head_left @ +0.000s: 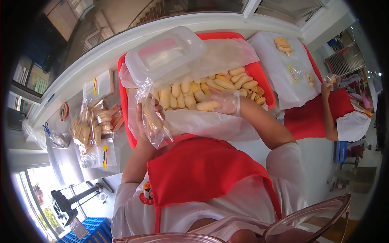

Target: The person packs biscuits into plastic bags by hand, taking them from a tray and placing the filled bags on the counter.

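My left hand [159,108] is closed around a clear plastic bag [150,117] with ladyfinger biscuits inside it. The bag stands upright over the left side of a red tray [123,97]. My right hand [227,102], in a thin clear plastic glove, has its fingers on a ladyfinger biscuit [208,106] at the front of the heap. Many more ladyfingers [186,99] lie in the tray on white plastic lining. Part of my right fingers is smeared and hard to make out.
A translucent plastic lid [166,52] rests over the tray's back left. Filled biscuit bags [97,121], an orange tape roll [64,111] and blue-handled scissors [46,128] lie to the left. On the right, a white-covered surface [279,65] bears several biscuits, beside a co-worker in a red apron [316,115].
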Demonstrator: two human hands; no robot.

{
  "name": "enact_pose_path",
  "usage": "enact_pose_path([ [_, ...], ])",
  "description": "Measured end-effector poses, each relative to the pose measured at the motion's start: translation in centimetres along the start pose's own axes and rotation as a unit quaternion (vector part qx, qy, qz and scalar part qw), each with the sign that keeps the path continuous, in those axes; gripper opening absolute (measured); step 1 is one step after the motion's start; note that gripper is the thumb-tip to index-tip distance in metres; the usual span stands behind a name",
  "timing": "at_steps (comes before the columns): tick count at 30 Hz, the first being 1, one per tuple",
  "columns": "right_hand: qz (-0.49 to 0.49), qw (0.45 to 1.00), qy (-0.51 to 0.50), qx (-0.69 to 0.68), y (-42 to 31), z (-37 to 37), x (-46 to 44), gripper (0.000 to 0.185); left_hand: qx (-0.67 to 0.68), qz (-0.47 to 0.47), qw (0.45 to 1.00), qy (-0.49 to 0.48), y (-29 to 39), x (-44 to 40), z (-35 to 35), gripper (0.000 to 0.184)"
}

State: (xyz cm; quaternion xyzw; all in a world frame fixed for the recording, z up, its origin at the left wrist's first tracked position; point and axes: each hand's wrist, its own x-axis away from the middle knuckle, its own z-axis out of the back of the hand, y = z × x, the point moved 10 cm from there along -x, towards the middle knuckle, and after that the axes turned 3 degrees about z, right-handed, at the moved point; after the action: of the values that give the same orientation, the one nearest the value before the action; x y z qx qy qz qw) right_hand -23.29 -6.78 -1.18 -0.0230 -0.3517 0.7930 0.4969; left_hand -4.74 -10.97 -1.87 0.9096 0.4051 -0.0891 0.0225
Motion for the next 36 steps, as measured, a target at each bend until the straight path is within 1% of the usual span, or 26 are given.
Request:
enact_pose_path([
  [1,-0.056,0.985,0.030,-0.161,1.3,0.6,0.5,0.052,0.007,0.001,1.000,-0.004,0.0,0.0,-0.1,0.041],
  [2,-0.112,0.939,0.059,-0.318,2.6,0.6,1.0,0.052,0.014,0.004,1.000,-0.007,-0.1,0.0,-0.2,0.041],
  [5,-0.204,0.938,0.067,-0.272,5.3,-0.3,0.2,0.052,0.009,0.001,1.000,0.010,-0.3,0.2,-0.7,0.040],
  [7,-0.145,0.981,0.099,-0.079,4.9,0.8,-0.7,0.051,0.007,0.003,1.000,0.009,-0.3,0.1,-0.8,0.040],
  [8,-0.111,0.987,0.111,0.019,4.5,1.0,-1.2,0.050,0.005,0.002,1.000,0.010,-0.3,0.2,-0.8,0.040],
  [11,-0.101,0.990,0.101,-0.003,5.5,-0.3,-2.9,0.048,0.005,-0.013,0.999,0.030,-0.6,0.4,-1.5,0.040],
  [14,-0.125,0.978,0.109,0.130,3.5,0.6,-2.1,0.047,-0.062,-0.059,0.993,0.085,0.8,0.4,0.7,0.037],
  [17,0.054,0.959,0.238,0.145,1.7,0.2,-1.2,0.048,-0.097,-0.101,0.987,0.080,1.4,0.3,0.2,0.034],
  [20,0.030,0.958,0.256,0.126,3.0,-0.5,-1.4,0.058,-0.103,-0.098,0.988,0.051,1.3,0.2,-0.6,0.032],
  [21,-0.024,0.977,0.182,0.107,2.3,-0.7,-1.7,0.058,-0.099,-0.115,0.986,0.069,1.7,0.4,-0.4,0.032],
  [23,-0.128,0.989,0.028,0.070,-1.2,-0.5,-0.5,0.059,-0.091,-0.150,0.979,0.105,2.4,0.9,-0.1,0.031],
  [26,-0.174,0.976,-0.013,0.129,-1.2,-1.7,-0.3,0.060,-0.079,-0.174,0.971,0.145,2.8,1.5,-0.2,0.029],
  [29,-0.157,0.955,0.090,0.234,-1.2,-1.0,-0.3,0.058,-0.113,-0.161,0.975,0.101,3.2,1.6,-1.2,0.029],
  [32,-0.160,0.958,0.141,0.190,-0.6,-0.4,-0.3,0.060,-0.128,-0.161,0.974,0.100,3.8,2.0,-1.4,0.029],
  [35,-0.150,0.959,0.189,0.150,0.9,-0.5,-0.5,0.057,-0.117,-0.174,0.970,0.126,4.1,2.3,-0.9,0.029],
  [36,-0.114,0.950,0.226,0.182,0.8,-0.4,-0.6,0.057,-0.121,-0.169,0.971,0.120,4.0,2.3,-1.1,0.029],
])
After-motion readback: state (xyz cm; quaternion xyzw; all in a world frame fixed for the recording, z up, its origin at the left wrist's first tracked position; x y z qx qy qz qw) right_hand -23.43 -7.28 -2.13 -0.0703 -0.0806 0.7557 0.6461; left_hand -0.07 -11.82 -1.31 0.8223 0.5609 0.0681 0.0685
